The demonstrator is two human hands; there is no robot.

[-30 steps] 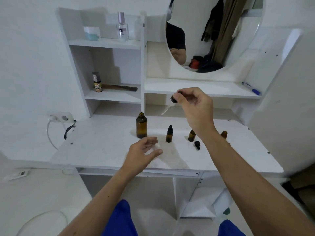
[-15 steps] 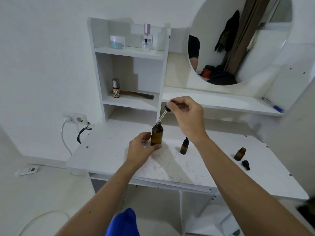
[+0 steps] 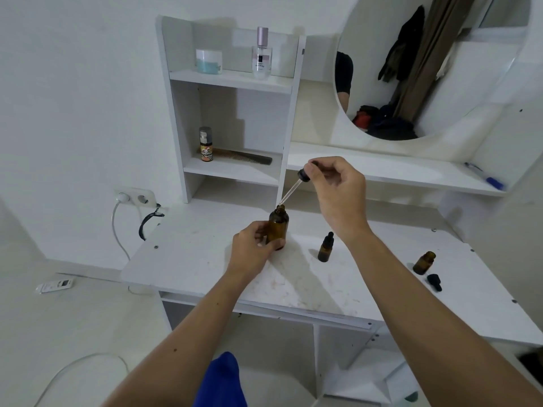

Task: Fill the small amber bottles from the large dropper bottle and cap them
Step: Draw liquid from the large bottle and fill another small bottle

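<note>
My left hand (image 3: 249,251) grips the large amber glass bottle (image 3: 277,227), right hand (image 3: 338,189) pinches the black-bulbed glass dropper (image 3: 293,188) just above its neck; tilted tip may catch the rim.

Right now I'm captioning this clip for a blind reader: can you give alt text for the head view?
A person's left hand holds the large amber bottle on a white table while the right hand pinches the dropper, its tip at the bottle's mouth. To the right stand a capped small bottle and an open small bottle beside a loose cap.
</note>
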